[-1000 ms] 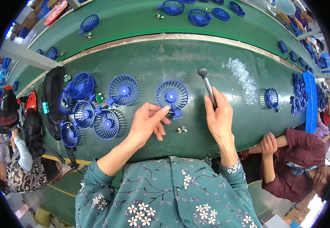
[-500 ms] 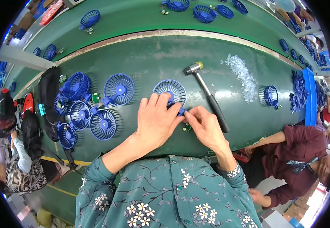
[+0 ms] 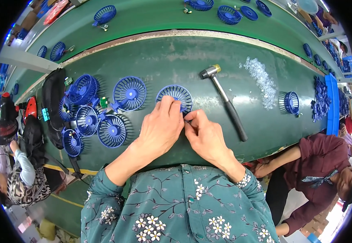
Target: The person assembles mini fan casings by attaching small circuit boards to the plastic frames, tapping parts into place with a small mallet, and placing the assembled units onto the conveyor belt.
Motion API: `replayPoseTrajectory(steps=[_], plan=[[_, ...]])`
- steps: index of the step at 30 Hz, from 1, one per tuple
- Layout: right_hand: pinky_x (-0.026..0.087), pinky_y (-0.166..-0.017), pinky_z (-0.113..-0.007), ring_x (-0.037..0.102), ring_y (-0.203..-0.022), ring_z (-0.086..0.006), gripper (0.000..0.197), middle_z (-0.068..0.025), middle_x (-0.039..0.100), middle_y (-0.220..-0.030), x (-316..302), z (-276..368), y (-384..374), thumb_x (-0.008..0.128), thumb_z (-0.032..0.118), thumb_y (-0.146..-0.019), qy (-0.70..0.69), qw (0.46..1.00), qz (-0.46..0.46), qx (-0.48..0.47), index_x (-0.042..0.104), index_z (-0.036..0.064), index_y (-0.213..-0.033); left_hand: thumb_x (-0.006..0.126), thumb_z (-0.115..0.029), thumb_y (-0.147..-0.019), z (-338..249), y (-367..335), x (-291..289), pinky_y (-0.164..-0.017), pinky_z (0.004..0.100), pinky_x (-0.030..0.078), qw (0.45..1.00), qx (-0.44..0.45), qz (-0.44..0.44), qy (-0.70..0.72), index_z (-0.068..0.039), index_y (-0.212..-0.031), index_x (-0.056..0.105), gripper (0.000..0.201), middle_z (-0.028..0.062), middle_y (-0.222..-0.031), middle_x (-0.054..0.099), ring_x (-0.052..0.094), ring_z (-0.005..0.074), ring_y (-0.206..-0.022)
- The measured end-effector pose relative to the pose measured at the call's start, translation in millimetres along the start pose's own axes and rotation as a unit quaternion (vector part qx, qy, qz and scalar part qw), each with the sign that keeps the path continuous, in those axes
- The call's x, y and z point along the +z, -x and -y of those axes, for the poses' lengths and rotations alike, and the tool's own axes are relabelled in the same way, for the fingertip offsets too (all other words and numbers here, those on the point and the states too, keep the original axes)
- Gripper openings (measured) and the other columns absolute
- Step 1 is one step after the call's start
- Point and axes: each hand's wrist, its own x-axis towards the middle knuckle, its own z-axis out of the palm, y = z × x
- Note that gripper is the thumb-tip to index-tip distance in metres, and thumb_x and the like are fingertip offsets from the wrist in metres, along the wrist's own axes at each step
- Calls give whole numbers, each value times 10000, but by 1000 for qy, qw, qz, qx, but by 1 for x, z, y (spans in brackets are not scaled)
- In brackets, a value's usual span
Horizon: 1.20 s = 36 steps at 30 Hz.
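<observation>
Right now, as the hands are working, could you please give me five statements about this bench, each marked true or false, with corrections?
1. The left hand partly covers a blue fan grille. True.
2. The right hand grips the double-faced hammer. False: its fingers are at the grille's lower edge.
3. The hammer lies on the green workbench. True.
4. The clear plastic pieces lie left of the hammer. False: they lie right of it.
5. The hammer's head is farther from the person than its handle. True.

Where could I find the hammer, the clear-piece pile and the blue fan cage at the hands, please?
Hammer (image 3: 231, 109): head view, upper part of the black grip.
Clear-piece pile (image 3: 261, 81): head view, middle of the heap.
Blue fan cage (image 3: 179, 92): head view, its visible ribs.
</observation>
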Motion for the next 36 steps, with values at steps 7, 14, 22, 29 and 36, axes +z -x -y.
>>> replayPoseTrajectory(steps=[7, 14, 22, 29, 36], plan=[[459, -460, -383, 604, -519, -278, 369, -75, 626, -721, 12, -8, 5, 612, 92, -851, 313, 930, -75, -178, 610, 92, -1219, 614, -48, -835, 11, -1, -9, -643, 459, 516, 988, -85, 39, 124, 30, -1040, 480, 257, 177, -1023, 481, 601, 374, -790], [441, -443, -382, 590, -499, -258, 419, -64, 603, -677, 2, -3, -3, 593, 118, -852, 347, 924, -21, -161, 617, 120, -1270, 600, -2, -831, 14, -2, -9, -612, 459, 503, 977, -116, 12, 177, 37, -1048, 470, 256, 193, -1033, 491, 597, 383, -738], [433, -453, -403, 609, -528, -265, 356, -65, 618, -635, -4, -3, -11, 595, 145, -865, 339, 924, 4, -176, 636, 90, -1214, 599, -13, -832, 13, -6, -9, -615, 456, 500, 981, -108, 24, 160, 42, -1038, 480, 244, 201, -1016, 502, 599, 385, -724], [442, -479, -436, 616, -551, -324, 212, -127, 624, -621, -8, -3, -14, 585, 135, -862, 287, 942, 11, -172, 659, 49, -1040, 638, -57, -884, 3, -1, -14, -671, 366, 527, 966, -145, 70, 202, 24, -1128, 570, 266, 170, -1032, 612, 661, 284, -840], [430, -487, -453, 606, -560, -350, 115, -146, 600, -595, -15, -2, -16, 575, 127, -857, 278, 947, 41, -155, 641, 44, -901, 652, -101, -901, 0, 9, -5, -697, 368, 531, 989, -75, 11, 127, 4, -1192, 598, 314, 167, -935, 681, 678, 316, -819]])
